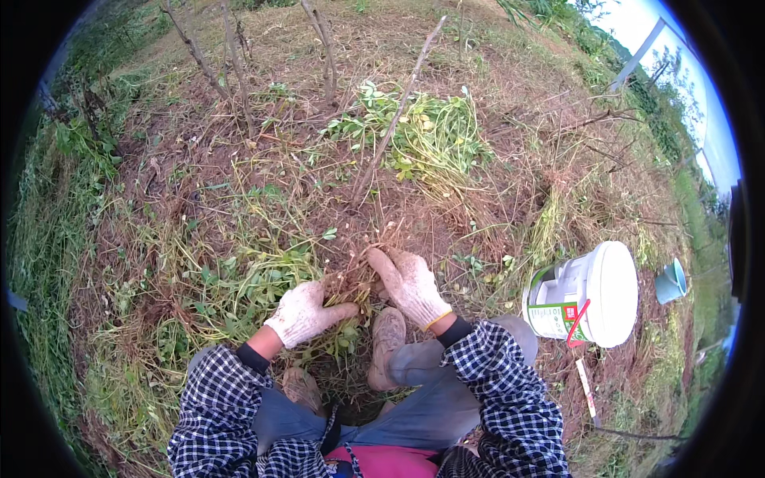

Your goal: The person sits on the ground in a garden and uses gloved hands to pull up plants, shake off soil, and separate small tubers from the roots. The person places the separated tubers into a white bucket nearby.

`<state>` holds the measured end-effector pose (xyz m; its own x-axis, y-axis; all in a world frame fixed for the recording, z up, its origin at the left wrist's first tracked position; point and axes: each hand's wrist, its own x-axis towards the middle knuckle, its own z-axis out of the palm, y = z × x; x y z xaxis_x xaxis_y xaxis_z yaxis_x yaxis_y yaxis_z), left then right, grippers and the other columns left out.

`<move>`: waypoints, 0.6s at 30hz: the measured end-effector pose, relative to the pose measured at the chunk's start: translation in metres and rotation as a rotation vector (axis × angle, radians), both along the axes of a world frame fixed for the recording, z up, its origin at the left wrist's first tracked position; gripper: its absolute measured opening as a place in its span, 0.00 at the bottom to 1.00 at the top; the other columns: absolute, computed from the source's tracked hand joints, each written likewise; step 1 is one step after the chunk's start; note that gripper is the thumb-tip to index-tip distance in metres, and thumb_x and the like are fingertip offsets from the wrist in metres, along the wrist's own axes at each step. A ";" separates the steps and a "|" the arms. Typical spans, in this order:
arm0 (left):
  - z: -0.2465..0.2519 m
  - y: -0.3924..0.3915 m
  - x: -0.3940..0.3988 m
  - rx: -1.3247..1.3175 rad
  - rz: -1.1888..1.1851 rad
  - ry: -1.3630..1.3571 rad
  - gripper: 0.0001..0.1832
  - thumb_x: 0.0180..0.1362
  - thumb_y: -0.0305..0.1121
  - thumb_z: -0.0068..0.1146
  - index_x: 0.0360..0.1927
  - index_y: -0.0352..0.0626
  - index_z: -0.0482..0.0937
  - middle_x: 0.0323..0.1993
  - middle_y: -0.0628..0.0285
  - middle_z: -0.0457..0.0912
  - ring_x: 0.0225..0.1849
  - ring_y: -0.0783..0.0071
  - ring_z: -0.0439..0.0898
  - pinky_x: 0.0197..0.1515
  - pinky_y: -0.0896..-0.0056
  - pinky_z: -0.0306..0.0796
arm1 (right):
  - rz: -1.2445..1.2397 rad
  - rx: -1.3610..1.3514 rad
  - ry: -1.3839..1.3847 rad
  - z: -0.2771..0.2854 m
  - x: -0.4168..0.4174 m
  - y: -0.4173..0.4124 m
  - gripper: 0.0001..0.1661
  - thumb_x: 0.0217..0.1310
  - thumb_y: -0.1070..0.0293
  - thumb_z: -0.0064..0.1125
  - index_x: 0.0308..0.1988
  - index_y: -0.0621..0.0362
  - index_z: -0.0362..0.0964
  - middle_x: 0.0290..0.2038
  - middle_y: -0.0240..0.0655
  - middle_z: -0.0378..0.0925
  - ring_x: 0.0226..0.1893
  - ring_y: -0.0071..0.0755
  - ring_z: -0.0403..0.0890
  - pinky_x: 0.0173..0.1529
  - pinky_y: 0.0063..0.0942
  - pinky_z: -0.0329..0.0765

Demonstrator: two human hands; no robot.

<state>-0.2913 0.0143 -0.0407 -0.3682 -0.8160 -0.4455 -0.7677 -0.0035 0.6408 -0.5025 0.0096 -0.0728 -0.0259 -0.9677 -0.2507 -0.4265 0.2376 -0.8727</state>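
Note:
Both my hands wear soil-stained white knitted gloves. My left hand [308,313] grips the stem side of a small bunch of uprooted plants [346,284], which look like peanut plants. At the root end, my right hand [412,287] closes around the brown, tangled roots, its thumb and fingers partly hiding them. The bunch is held low, just in front of my shoes [387,346]. Whether pods hang among the roots is hard to tell. To the left of the bunch lie more pulled green plants [257,269] on the soil.
Another pile of uprooted plants [439,137] lies ahead, beside a slanting stick [399,110]. Bare woody stems [326,57] stand beyond. At right are a white plastic bucket [553,293] with a red handle, a small teal bucket [670,282] and a white-handled tool [586,385].

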 end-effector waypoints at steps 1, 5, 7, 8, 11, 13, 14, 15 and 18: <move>-0.010 -0.001 0.005 -0.039 -0.006 0.029 0.44 0.51 0.61 0.65 0.65 0.39 0.71 0.47 0.44 0.84 0.49 0.48 0.83 0.53 0.56 0.75 | -0.009 -0.081 0.109 0.000 -0.003 -0.001 0.25 0.65 0.47 0.55 0.45 0.59 0.78 0.36 0.49 0.82 0.39 0.55 0.83 0.45 0.45 0.78; -0.010 -0.010 0.020 -0.160 0.289 0.076 0.41 0.52 0.53 0.68 0.61 0.31 0.73 0.48 0.43 0.83 0.53 0.53 0.82 0.59 0.60 0.72 | -0.085 -0.431 0.387 -0.006 -0.024 -0.007 0.26 0.59 0.63 0.57 0.58 0.54 0.70 0.54 0.52 0.73 0.50 0.62 0.77 0.52 0.50 0.77; -0.037 -0.032 0.056 -0.204 0.584 0.406 0.44 0.55 0.51 0.67 0.66 0.28 0.66 0.60 0.44 0.76 0.62 0.54 0.75 0.66 0.60 0.65 | -0.079 -0.595 0.489 0.003 -0.026 -0.006 0.33 0.57 0.67 0.58 0.63 0.52 0.63 0.62 0.53 0.66 0.55 0.64 0.73 0.54 0.52 0.75; -0.035 -0.047 0.082 -0.267 0.726 0.502 0.44 0.55 0.51 0.67 0.66 0.29 0.66 0.61 0.45 0.76 0.62 0.54 0.75 0.66 0.60 0.65 | -0.016 -0.547 0.453 0.003 -0.023 -0.006 0.40 0.55 0.70 0.59 0.67 0.50 0.56 0.66 0.54 0.58 0.60 0.65 0.68 0.56 0.54 0.74; -0.008 -0.088 0.164 -0.556 0.939 0.518 0.42 0.54 0.49 0.68 0.67 0.32 0.67 0.62 0.46 0.75 0.63 0.54 0.74 0.67 0.59 0.65 | 0.139 -0.424 0.395 0.010 -0.010 0.006 0.34 0.55 0.69 0.60 0.62 0.54 0.62 0.64 0.55 0.60 0.57 0.64 0.72 0.57 0.52 0.75; 0.019 -0.112 0.215 -0.773 0.981 0.414 0.41 0.54 0.48 0.68 0.67 0.34 0.67 0.63 0.47 0.74 0.64 0.54 0.73 0.68 0.59 0.64 | 0.210 -0.429 0.359 0.017 0.002 0.015 0.31 0.54 0.69 0.61 0.59 0.56 0.66 0.63 0.55 0.62 0.54 0.62 0.75 0.55 0.51 0.75; 0.027 -0.124 0.230 -0.847 0.971 0.353 0.41 0.54 0.47 0.68 0.67 0.35 0.68 0.63 0.48 0.74 0.64 0.54 0.73 0.68 0.59 0.64 | 0.240 -0.459 0.362 0.018 0.003 0.020 0.29 0.54 0.70 0.60 0.57 0.57 0.67 0.62 0.55 0.63 0.54 0.60 0.75 0.54 0.50 0.76; 0.037 -0.134 0.244 -0.920 0.945 0.282 0.41 0.54 0.47 0.68 0.67 0.37 0.68 0.64 0.48 0.73 0.65 0.54 0.72 0.68 0.59 0.64 | 0.269 -0.494 0.366 0.020 0.006 0.022 0.27 0.54 0.70 0.60 0.55 0.58 0.69 0.61 0.55 0.64 0.53 0.59 0.76 0.53 0.50 0.76; 0.060 -0.162 0.251 -1.042 0.788 0.048 0.40 0.53 0.45 0.69 0.67 0.40 0.69 0.65 0.50 0.72 0.66 0.53 0.71 0.69 0.58 0.63 | 0.312 -0.615 0.331 0.022 0.017 0.020 0.20 0.53 0.70 0.61 0.48 0.60 0.71 0.54 0.51 0.68 0.47 0.54 0.79 0.49 0.47 0.77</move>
<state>-0.0399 -0.1477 0.0191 0.3659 -0.7700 0.5227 -0.7633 0.0730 0.6419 -0.4856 0.0300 -0.0511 0.2913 -0.9053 0.3092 -0.6566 -0.4242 -0.6237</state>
